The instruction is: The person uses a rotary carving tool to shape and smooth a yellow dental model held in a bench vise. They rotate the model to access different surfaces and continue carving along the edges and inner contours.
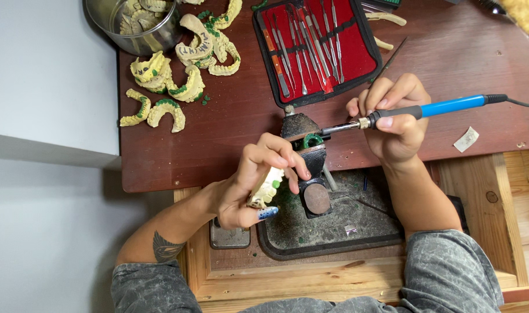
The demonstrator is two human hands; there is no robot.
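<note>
My left hand (250, 185) grips a yellowish dental cast (265, 188) with white teeth and a dab of green wax, held just left of a small dark metal stand (308, 156). A blue-handled heated wax tool (415, 110) is pinched in my right hand (395, 119), together with a thin dark metal instrument (392, 58) that points up and right. The tool's metal tip rests at a green wax ring (312, 139) on top of the stand.
Several yellow dental casts (183, 64) with green wax lie at the back left beside a steel bowl (134, 23) of more. A red-lined case of metal instruments (316, 46) lies open behind the stand. A dark tray (345, 226) sits in the wooden drawer.
</note>
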